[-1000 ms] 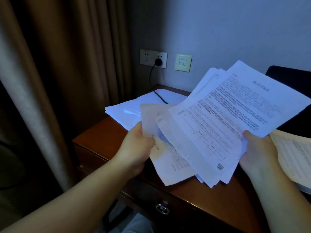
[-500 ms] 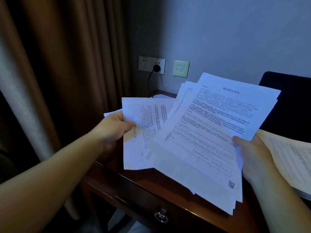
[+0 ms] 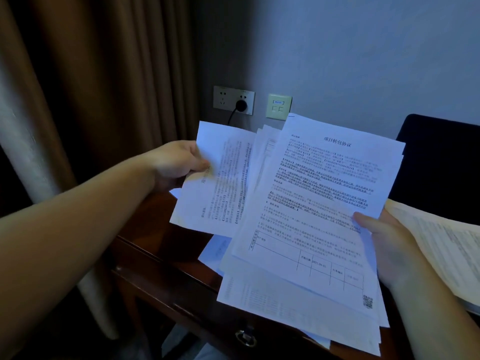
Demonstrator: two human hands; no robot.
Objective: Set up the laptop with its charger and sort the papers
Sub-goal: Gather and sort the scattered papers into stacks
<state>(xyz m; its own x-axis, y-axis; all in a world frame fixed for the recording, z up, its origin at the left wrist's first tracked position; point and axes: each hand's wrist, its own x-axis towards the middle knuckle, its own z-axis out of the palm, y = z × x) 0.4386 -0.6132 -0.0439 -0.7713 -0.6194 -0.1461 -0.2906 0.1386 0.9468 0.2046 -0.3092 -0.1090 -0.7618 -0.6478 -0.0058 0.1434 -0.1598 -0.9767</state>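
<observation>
While the right hand is gripping a fanned stack of papers above the wooden worktop, the left hand is pinching one printed sheet — fingers curled on its edge — before a plugged wall socket.

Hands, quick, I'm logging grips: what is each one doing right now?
Left hand: pinching a single sheet by its edge.
Right hand: gripping the fanned stack of papers.
</observation>
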